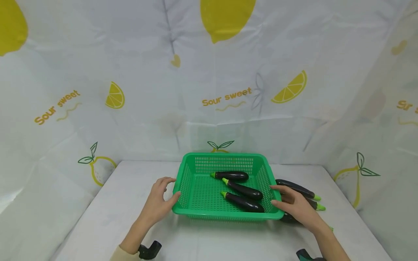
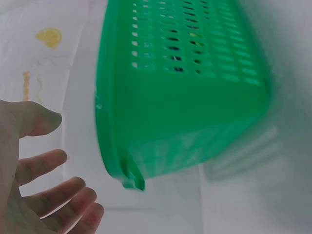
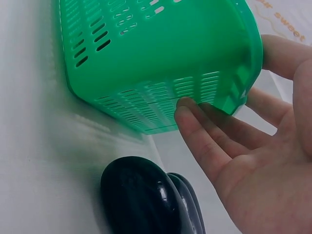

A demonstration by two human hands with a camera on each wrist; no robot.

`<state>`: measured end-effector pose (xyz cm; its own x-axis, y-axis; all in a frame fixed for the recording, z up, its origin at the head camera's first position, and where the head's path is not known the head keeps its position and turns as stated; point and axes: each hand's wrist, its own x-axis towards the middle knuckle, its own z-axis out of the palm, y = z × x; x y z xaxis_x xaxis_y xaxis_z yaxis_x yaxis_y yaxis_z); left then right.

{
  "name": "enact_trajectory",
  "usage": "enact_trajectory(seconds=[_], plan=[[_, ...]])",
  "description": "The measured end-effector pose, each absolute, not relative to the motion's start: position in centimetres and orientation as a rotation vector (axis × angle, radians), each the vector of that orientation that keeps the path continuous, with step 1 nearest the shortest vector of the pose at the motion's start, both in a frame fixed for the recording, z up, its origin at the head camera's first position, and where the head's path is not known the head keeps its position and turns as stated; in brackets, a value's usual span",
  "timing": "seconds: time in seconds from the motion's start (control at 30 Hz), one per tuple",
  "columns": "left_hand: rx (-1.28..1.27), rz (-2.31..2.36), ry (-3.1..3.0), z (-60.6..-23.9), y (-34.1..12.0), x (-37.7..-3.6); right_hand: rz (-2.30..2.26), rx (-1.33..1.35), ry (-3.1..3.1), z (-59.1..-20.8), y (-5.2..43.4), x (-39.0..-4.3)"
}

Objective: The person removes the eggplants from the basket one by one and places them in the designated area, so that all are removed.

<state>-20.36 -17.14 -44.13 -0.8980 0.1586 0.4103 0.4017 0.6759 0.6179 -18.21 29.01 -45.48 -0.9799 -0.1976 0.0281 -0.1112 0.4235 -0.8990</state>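
A green plastic basket (image 1: 225, 214) with slotted walls stands on the white table, three dark eggplants (image 1: 245, 203) lying in its right half. My left hand (image 1: 159, 199) is at the basket's left side with thumb and fingers spread. In the left wrist view a gap separates that hand (image 2: 53, 180) from the basket's rim (image 2: 105, 122). My right hand (image 1: 295, 204) holds the right rim, thumb over its edge. The right wrist view shows two fingers (image 3: 197, 139) of that hand below the rim, against the outer wall (image 3: 161, 63).
More eggplants (image 1: 298, 188) lie on the table right of the basket, partly hidden under my right hand. White table (image 1: 130, 181) extends to the left. A white sheet printed with lemons (image 1: 289, 88) rises behind and along both sides.
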Motion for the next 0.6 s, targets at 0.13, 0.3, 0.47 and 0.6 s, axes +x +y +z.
enact_trajectory(seconds=[0.13, 0.3, 0.47, 0.6], plan=[[-0.547, -0.962, -2.51, -42.6, -15.8, -20.5, -1.62, -0.282, 2.578, -45.6, 29.1, -18.2], [-0.719, -1.072, -2.51, -41.3, -13.3, -20.8, -1.632, -0.275, 2.554, -45.5, 29.2, -18.2], [-0.829, -1.249, -2.529, -40.9, -11.1, -20.8, -1.643, -0.284, 2.529, -45.1, 29.1, -18.1], [-0.87, -1.351, -2.544, -40.9, -9.8, -20.9, -1.65, -0.303, 2.518, -44.9, 29.0, -18.1]])
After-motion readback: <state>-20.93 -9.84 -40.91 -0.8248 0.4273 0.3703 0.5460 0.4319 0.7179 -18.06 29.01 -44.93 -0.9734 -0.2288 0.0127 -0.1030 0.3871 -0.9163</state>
